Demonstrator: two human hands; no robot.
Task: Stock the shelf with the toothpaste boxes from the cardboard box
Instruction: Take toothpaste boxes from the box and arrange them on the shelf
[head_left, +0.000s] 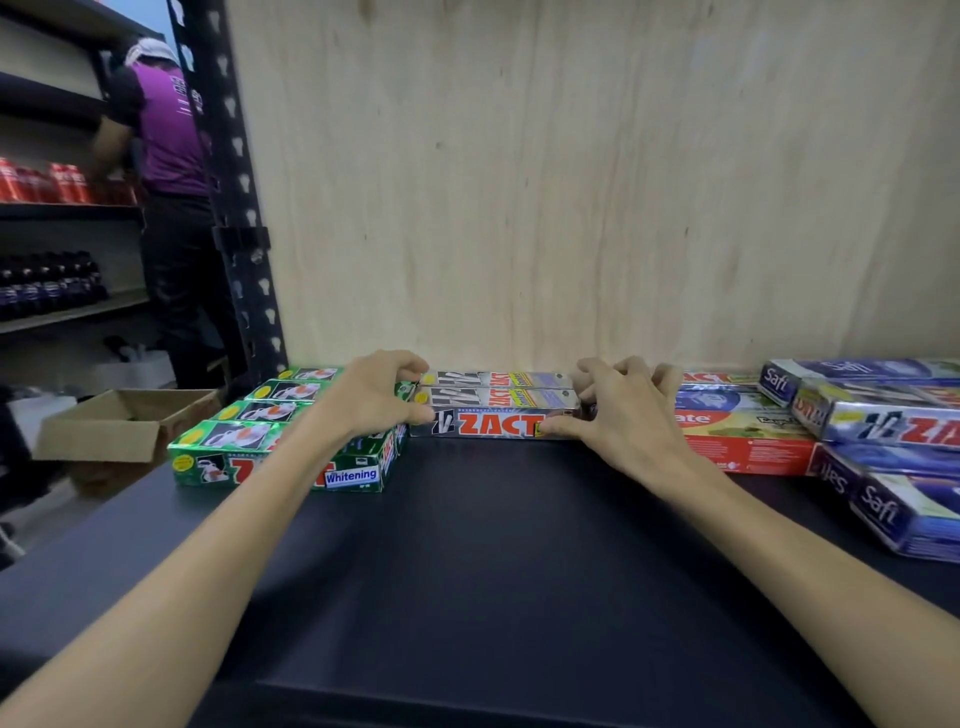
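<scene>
I've got both hands on the black Zact boxes (496, 410) at the shelf (467, 545) back: left hand (382, 397) & right hand (626, 410) grip pinching the ends. Cardboard box (119, 426) looks empty, so prob nearly done.

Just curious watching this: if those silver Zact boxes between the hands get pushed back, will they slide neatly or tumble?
The silver Zact boxes look stiff and flat-sided, so they will probably slide rather than roll. The dark shelf looks smooth, likely helping. The glossy top boxes might slip askew.

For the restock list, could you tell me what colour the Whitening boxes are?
Green, with red lettering: Whitening boxes, left on the shelf, head view.
</scene>
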